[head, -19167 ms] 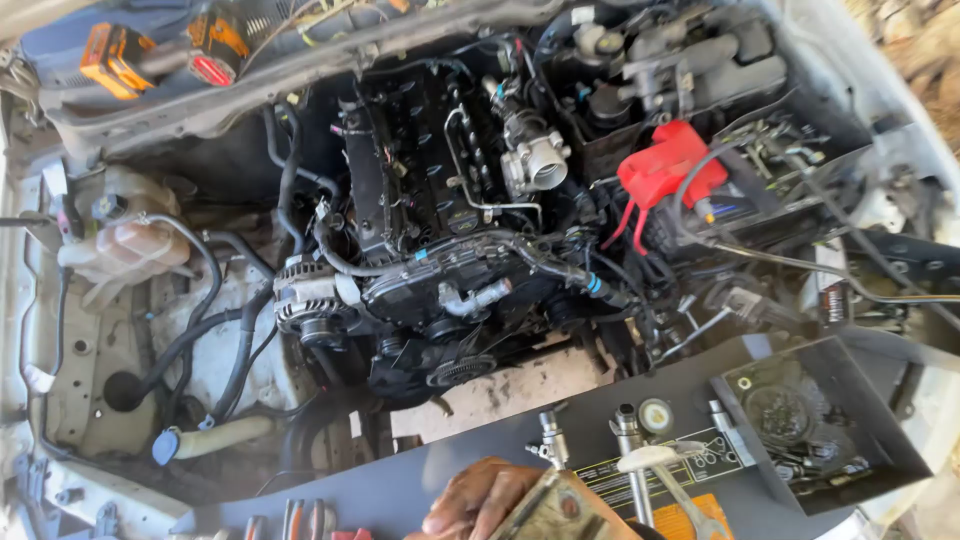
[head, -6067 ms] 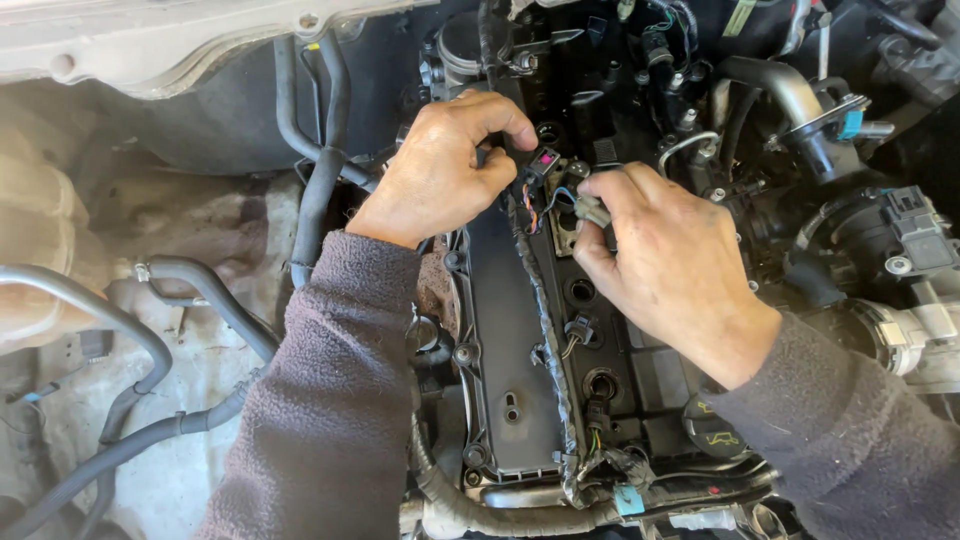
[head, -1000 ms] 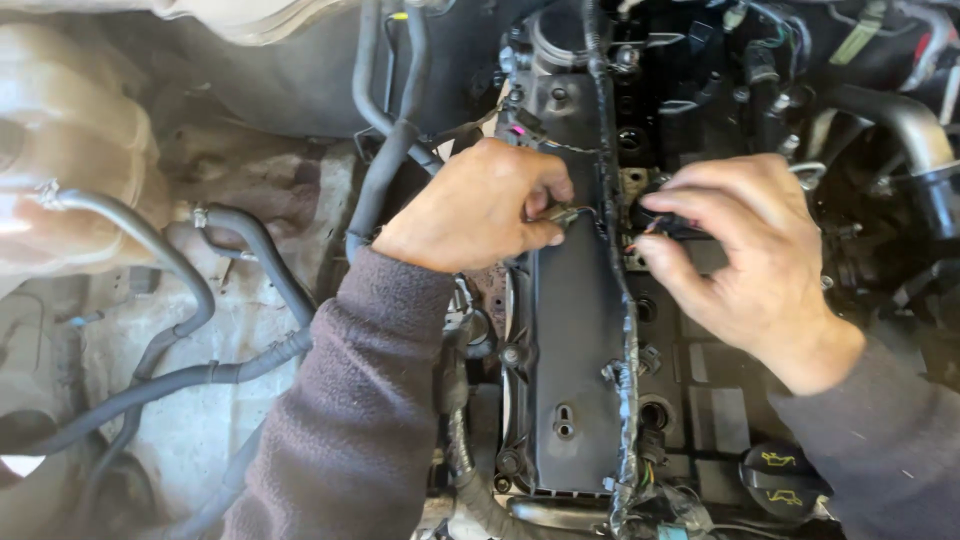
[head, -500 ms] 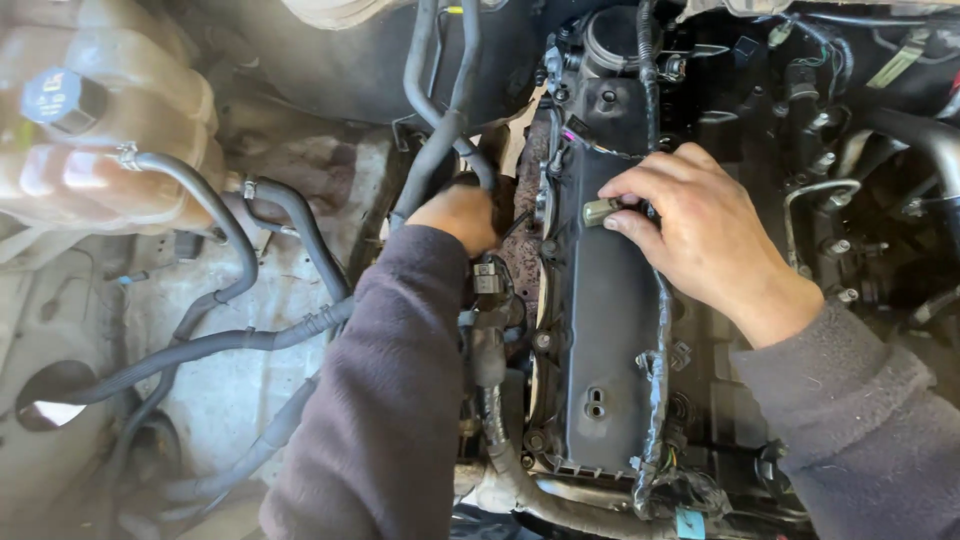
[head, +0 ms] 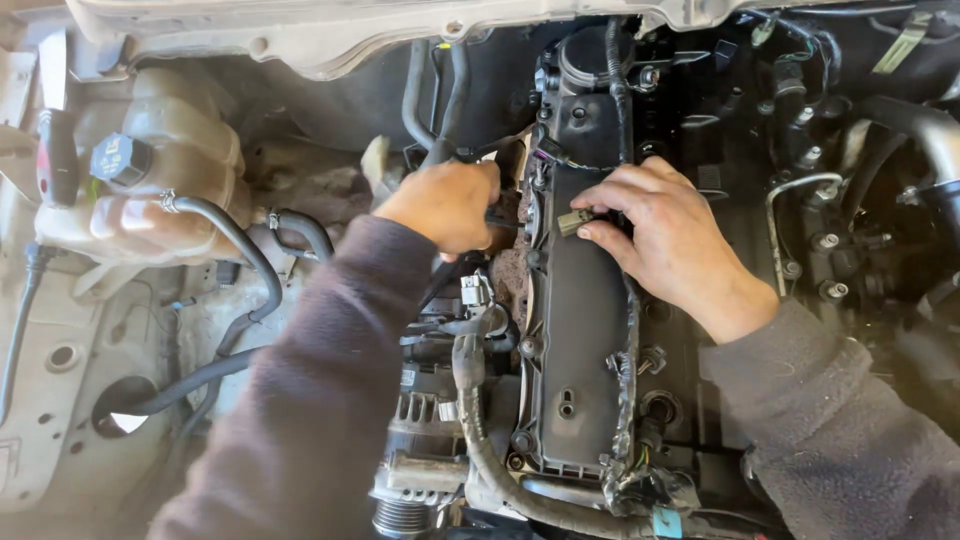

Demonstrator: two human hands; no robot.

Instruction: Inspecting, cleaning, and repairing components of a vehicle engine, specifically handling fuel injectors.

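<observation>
I look down into a car's engine bay. My left hand (head: pixel 445 205) is curled around a dark cable or tool at the left edge of the black valve cover (head: pixel 580 330). My right hand (head: pixel 665 235) rests on top of that cover, its fingertips pinching a small grey connector plug (head: pixel 575 220). A taped wiring harness (head: pixel 628 340) runs down the cover's right side under my right wrist. What my left fingers grip is mostly hidden behind the hand.
A translucent coolant tank (head: pixel 150 190) with a blue-black cap (head: pixel 118 158) sits at the left, with black hoses (head: pixel 250 270) curving below it. The alternator (head: pixel 425 440) lies under my left forearm. Metal pipes and fittings (head: pixel 810 200) crowd the right side.
The view has shifted so the coolant tank shows more. My left hand has come out from beside the cover into fuller view; my right hand stays on the grey plug.
</observation>
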